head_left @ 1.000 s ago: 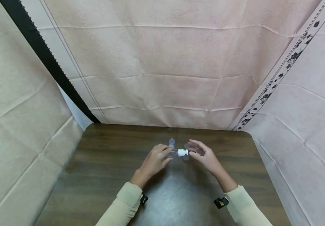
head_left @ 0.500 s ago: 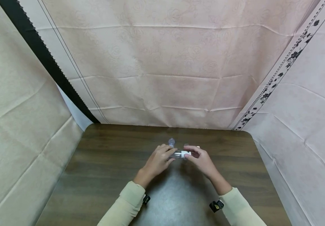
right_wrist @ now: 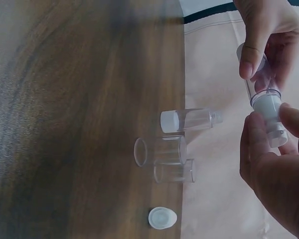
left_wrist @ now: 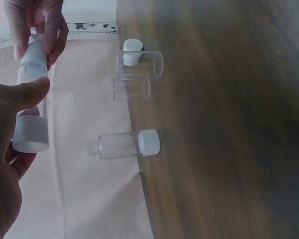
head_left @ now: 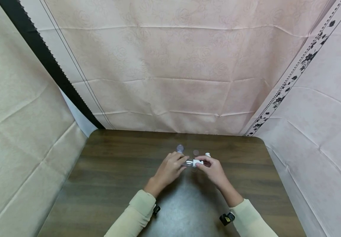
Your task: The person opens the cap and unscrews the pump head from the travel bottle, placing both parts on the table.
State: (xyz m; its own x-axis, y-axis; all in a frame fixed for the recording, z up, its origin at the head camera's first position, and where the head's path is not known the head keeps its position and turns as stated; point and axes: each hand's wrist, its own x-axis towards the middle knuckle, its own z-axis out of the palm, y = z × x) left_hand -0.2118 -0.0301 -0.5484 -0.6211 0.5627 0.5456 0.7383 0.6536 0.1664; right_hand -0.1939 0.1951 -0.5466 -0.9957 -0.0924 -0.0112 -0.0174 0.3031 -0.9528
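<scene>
Between both hands lies a clear pump bottle [head_left: 189, 162] with a white base [left_wrist: 31, 134] and a white pump top [right_wrist: 267, 106], roughly level and raised off the table. My left hand [head_left: 170, 167] grips its clear body from the base end. At the other end, my right hand [head_left: 214, 170] pinches the white pump top between thumb and fingers. A second clear bottle [left_wrist: 118, 145], white-based and with a bare neck, stands upright on the table nearby. Beside it stand two clear cylindrical covers, a wider cover [right_wrist: 162, 151] and a smaller cover [right_wrist: 175, 171].
A small white cap-like piece [right_wrist: 162, 218] sits past the covers, partly behind my right hand in the head view. Everything stands on a brown wood-grain table [head_left: 114, 171] towards its far edge. Pale cloth [head_left: 170, 65] hangs behind and at both sides.
My right hand, earlier with fingers spread at the pump end, has come left and taken hold of the white top. The held bottle and my left hand have shifted slightly right.
</scene>
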